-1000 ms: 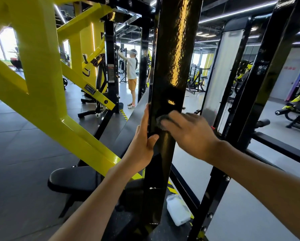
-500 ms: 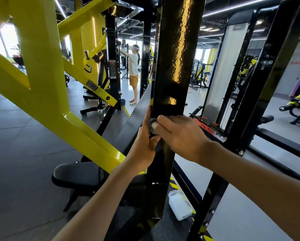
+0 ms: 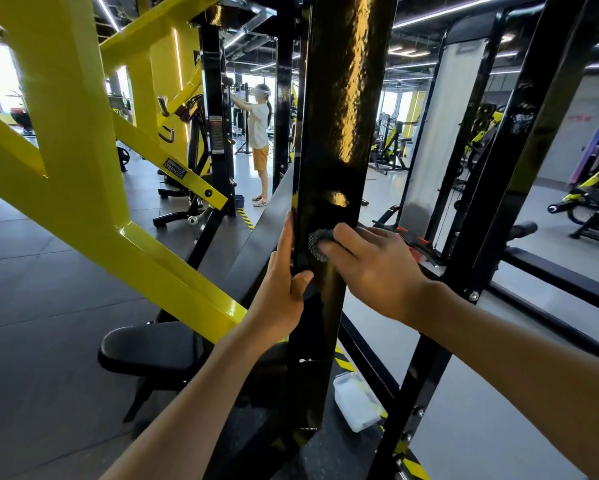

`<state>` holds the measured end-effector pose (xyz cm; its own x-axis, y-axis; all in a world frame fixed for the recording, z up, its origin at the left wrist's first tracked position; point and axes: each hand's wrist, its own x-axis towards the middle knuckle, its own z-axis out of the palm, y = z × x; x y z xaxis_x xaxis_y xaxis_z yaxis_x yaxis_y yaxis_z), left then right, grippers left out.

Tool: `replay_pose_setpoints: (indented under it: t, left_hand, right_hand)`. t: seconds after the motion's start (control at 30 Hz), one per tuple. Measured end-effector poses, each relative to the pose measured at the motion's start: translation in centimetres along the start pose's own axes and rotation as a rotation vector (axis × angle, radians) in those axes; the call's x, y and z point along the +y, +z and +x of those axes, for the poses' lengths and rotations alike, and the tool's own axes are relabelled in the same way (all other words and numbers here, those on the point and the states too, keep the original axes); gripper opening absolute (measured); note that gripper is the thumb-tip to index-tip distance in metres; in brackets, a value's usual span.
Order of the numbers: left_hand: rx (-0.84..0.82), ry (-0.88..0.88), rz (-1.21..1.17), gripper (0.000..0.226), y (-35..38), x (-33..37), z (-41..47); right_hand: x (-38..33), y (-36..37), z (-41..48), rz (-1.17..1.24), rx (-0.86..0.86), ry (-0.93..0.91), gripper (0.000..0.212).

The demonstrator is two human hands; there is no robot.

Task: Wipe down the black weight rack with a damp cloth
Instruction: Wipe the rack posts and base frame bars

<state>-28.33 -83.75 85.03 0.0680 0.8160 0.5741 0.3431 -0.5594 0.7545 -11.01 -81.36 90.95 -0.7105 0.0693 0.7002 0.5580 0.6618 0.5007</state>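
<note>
Black glossy rack upright [image 3: 339, 133], grey gym floor [image 3: 48, 289].

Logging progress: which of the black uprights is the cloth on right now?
The wide glossy post at centre: the right hand presses the cloth on it, the left hand holds its edge; the other uprights go untouched.
</note>
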Motion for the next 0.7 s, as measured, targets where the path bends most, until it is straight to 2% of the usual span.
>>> replay_pose_setpoints:
  t: [0.03, 0.13, 0.17, 0.27, 0.3, 0.4, 0.43, 0.53, 0.57, 0.67, 0.7]
  left_hand:
    - [-0.003, 0.000, -0.010, 0.097, 0.0, 0.0, 0.0]
    - [-0.007, -0.013, -0.018, 0.100, -0.1, -0.2, 0.0]
    - [-0.009, -0.008, -0.009, 0.100, -0.2, -0.4, -0.1]
    - [-0.028, 0.012, 0.025, 0.102, -0.3, -0.9, -0.1]
    - [-0.032, 0.003, 0.018, 0.102, -0.3, -1.0, -0.1]
    - [-0.014, -0.001, 0.011, 0.099, -0.1, -0.9, -0.3]
    - [-0.008, 0.002, 0.021, 0.097, -0.1, -0.9, -0.3]
    - [-0.011, -0.003, 0.017, 0.099, -0.1, -1.2, -0.3]
    - [-0.010, -0.012, 0.006, 0.101, -0.1, -1.4, -0.3]
    - [0.001, -0.059, -0.008, 0.102, 0.0, -1.9, -0.3]
    - [0.003, -0.075, -0.010, 0.102, 0.1, -2.1, -0.5]
  right_hand:
    - [0.3, -0.1, -0.1, 0.001, -0.009, -0.014, 0.020]
    - [0.3, -0.1, -0.2, 0.073, 0.091, 0.269, 0.017]
    - [-0.2, 0.2, -0.5, 0.089, 0.085, 0.314, 0.016]
    - [-1.0, 0.9, -1.8, 0.080, -0.062, 0.154, 0.014]
    - [-0.6, 0.6, -1.8, 0.087, -0.060, 0.147, 0.016]
    - [-0.4, 0.0, -1.1, 0.108, 0.087, 0.316, 0.022]
    - [-1.0, 0.2, -1.1, 0.100, 0.068, 0.298, 0.022]
    - [-1.9, 0.4, -1.4, 0.059, -0.122, 0.059, 0.019]
    - [-1.6, 0.4, -1.2, 0.051, -0.113, 0.064, 0.019]
    - [-1.3, 0.0, 0.3, 0.072, 0.059, 0.294, 0.017]
    - [-1.8, 0.2, 0.6, 0.075, 0.063, 0.279, 0.016]
